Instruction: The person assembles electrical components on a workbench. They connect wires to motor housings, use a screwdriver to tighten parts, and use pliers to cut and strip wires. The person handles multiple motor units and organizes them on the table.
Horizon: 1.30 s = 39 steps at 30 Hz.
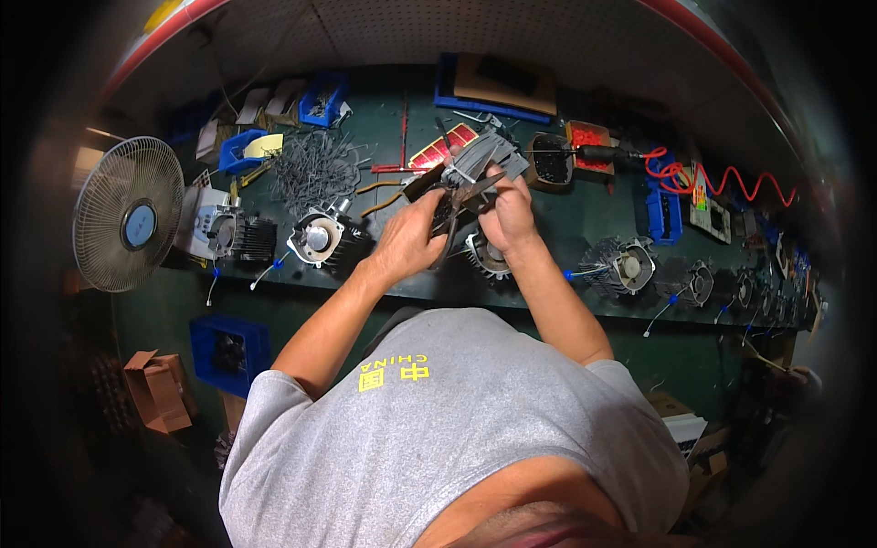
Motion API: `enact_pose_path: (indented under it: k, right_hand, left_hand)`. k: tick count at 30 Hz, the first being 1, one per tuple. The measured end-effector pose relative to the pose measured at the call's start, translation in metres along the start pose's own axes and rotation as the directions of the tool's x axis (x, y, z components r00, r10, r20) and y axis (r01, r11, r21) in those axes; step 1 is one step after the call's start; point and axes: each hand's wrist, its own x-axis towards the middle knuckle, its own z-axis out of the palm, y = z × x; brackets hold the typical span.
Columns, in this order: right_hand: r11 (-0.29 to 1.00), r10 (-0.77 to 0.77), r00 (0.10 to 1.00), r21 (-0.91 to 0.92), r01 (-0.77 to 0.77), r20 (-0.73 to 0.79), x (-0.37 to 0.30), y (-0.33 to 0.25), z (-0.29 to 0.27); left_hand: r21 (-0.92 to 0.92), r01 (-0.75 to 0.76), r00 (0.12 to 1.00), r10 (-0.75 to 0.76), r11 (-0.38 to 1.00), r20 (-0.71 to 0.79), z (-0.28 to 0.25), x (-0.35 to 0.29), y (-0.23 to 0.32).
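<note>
Over the middle of the green workbench (585, 215), my left hand (408, 236) is closed around the dark handles of a pair of scissors (473, 190). Their blades point up and right, toward my other hand. My right hand (509, 217) has its fingers curled around the lower end of a bundle of grey strips (489, 155), close to the blade tips. Below the hands, a finned metal engine cylinder (489, 260) sits on the bench, partly covered. A loose pile of grey strips (315, 173) lies left of my hands.
More finned cylinders (630, 265) line the bench's near edge on both sides, with wires hanging over. A fan (128, 215) stands at far left. Blue bins (324, 99) and a box of red parts (592, 146) stand behind. A coiled red air hose (731, 192) stretches at right.
</note>
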Motion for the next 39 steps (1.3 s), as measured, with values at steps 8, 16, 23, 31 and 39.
enact_pose_path:
  k: [8, 16, 23, 31, 39]
  right_hand:
    - [1.000, -0.030, 0.965, -0.007, 0.029, -0.261, 0.003, 0.011, -0.023]
    - [0.969, -0.227, 0.974, -0.100, 0.225, -0.006, -0.024, -0.041, 0.004]
    - [0.984, -0.153, 0.988, -0.087, 0.153, 0.006, -0.017, -0.055, 0.001]
    - [0.724, -0.271, 0.942, -0.603, 0.336, 0.199, -0.018, -0.043, -0.011]
    - [0.501, -0.321, 0.908, -0.765, 0.405, 0.270, -0.021, -0.049, -0.008]
  left_hand:
    - [-0.169, 0.016, 0.997, -0.003, 0.985, 0.074, -0.002, -0.011, 0.007]
    - [-0.279, 0.108, 0.993, -0.115, 0.954, -0.009, -0.008, -0.026, -0.008]
    - [-0.231, 0.094, 0.996, -0.092, 0.968, 0.020, -0.010, -0.025, -0.005]
    - [0.180, -0.030, 0.996, 0.014, 0.983, 0.091, -0.041, -0.002, 0.037]
    - [0.232, -0.057, 0.991, 0.027, 0.971, 0.132, -0.049, -0.002, 0.043]
